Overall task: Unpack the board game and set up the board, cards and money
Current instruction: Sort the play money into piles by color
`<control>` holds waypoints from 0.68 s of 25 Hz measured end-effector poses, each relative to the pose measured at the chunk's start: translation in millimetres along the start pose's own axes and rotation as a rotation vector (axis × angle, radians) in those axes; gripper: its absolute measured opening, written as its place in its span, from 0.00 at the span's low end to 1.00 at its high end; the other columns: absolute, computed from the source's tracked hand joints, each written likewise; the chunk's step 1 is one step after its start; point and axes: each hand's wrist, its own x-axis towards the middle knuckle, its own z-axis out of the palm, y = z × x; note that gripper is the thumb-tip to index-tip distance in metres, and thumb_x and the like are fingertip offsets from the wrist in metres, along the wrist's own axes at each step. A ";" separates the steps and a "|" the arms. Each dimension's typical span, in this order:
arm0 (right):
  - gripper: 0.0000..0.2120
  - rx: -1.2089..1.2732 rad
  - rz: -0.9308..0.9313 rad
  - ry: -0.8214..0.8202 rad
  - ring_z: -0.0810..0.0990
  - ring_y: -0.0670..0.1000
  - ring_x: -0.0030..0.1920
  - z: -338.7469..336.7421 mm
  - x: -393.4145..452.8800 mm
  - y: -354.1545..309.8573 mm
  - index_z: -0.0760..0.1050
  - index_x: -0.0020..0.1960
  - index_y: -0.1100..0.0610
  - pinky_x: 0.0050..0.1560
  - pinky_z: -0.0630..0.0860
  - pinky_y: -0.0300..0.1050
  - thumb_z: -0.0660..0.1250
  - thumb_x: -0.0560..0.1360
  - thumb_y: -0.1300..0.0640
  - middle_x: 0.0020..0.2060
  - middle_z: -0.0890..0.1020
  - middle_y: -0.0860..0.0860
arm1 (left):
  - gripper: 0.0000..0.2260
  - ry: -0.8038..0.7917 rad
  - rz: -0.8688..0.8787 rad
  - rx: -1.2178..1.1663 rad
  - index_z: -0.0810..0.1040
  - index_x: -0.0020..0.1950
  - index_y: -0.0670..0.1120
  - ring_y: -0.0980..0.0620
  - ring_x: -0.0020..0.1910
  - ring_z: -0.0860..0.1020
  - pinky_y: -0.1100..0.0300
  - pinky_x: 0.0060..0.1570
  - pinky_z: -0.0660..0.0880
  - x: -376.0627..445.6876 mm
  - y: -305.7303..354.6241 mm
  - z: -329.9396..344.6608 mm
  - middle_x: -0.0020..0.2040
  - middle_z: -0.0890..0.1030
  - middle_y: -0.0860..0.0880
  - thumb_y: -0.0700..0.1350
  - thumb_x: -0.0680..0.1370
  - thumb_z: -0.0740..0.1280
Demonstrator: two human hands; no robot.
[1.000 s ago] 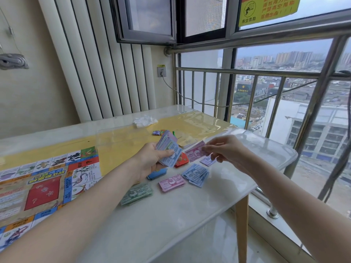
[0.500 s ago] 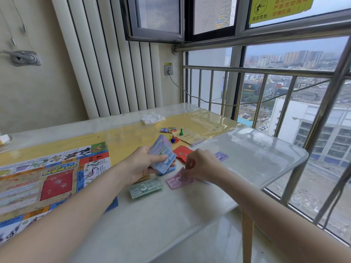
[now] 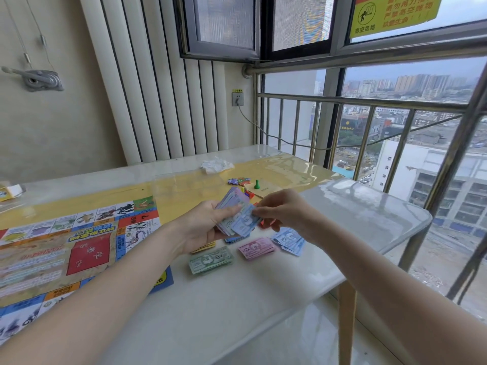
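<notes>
Your two bare forearms reach in from the bottom edge over the pale desk (image 3: 237, 312). Nearest you on it lies the green pile of play money (image 3: 210, 260); just right of it sits the pink pile (image 3: 257, 248), then the blue pile (image 3: 289, 241), each apart from the next. A yellow pile's edge (image 3: 204, 247) shows under your left wrist.

Your left hand (image 3: 203, 227) grips a fanned wad of mixed notes (image 3: 234, 216), thumb across the top. Your right hand (image 3: 284, 210) meets it from the right, fingertips pinching the blue note at the front of the wad. Both hover above the piles, not touching them.

To the left, the game board (image 3: 66, 248) lies unfolded and flat on the desk, its near corner reaching toward the green pile.

Beyond your hands: a green pawn (image 3: 256, 184) stands upright on a tan card stack (image 3: 264, 189), with small coloured pieces (image 3: 238, 181) just left of it. Farther back lies crumpled clear wrapping (image 3: 216, 165). Behind the desk, a metal railing (image 3: 369, 101) fronts the window.
</notes>
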 end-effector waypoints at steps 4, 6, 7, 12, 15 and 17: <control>0.03 0.089 0.063 0.075 0.73 0.49 0.28 -20.6 1.2 2.6 0.78 0.44 0.68 0.25 0.69 0.35 0.67 0.73 0.67 0.30 0.78 0.57 | 0.04 0.009 0.016 -0.012 0.76 0.49 0.40 0.52 0.33 0.83 0.61 0.37 0.81 6.3 4.2 11.0 0.37 0.83 0.45 0.38 0.78 0.63; 0.03 0.034 0.091 0.144 0.72 0.48 0.27 -31.3 -2.4 7.9 0.78 0.42 0.66 0.23 0.68 0.35 0.67 0.73 0.67 0.30 0.77 0.57 | 0.05 0.001 0.024 0.005 0.75 0.51 0.38 0.51 0.33 0.83 0.61 0.37 0.81 10.6 4.4 17.3 0.37 0.83 0.43 0.37 0.79 0.62; 0.03 -0.021 0.109 0.185 0.71 0.48 0.26 -36.7 -4.6 12.1 0.78 0.41 0.66 0.22 0.67 0.34 0.67 0.73 0.67 0.30 0.77 0.56 | 0.06 0.007 0.030 0.010 0.75 0.53 0.37 0.51 0.34 0.83 0.61 0.37 0.81 12.5 3.9 19.5 0.38 0.83 0.41 0.37 0.79 0.61; 0.05 -0.329 0.163 0.255 0.70 0.46 0.26 -46.6 -11.6 43.4 0.80 0.45 0.65 0.23 0.64 0.34 0.70 0.70 0.63 0.28 0.76 0.51 | 0.06 0.002 0.043 0.006 0.76 0.50 0.37 0.53 0.32 0.83 0.64 0.33 0.80 20.4 -1.4 38.4 0.35 0.84 0.44 0.36 0.80 0.60; 0.11 -0.685 0.035 0.286 0.72 0.46 0.38 -49.3 -11.3 44.9 0.77 0.50 0.59 0.32 0.65 0.33 0.72 0.70 0.57 0.41 0.77 0.50 | 0.06 -0.015 0.051 0.012 0.75 0.51 0.36 0.52 0.33 0.83 0.62 0.36 0.81 25.1 0.3 49.0 0.41 0.83 0.41 0.37 0.79 0.60; 0.15 -0.929 -0.145 0.139 0.73 0.47 0.50 -55.8 -15.3 32.8 0.73 0.59 0.56 0.44 0.71 0.34 0.68 0.72 0.60 0.56 0.74 0.51 | 0.06 0.002 0.051 0.001 0.75 0.52 0.35 0.51 0.34 0.83 0.61 0.37 0.81 29.0 -0.1 50.4 0.42 0.82 0.39 0.37 0.79 0.60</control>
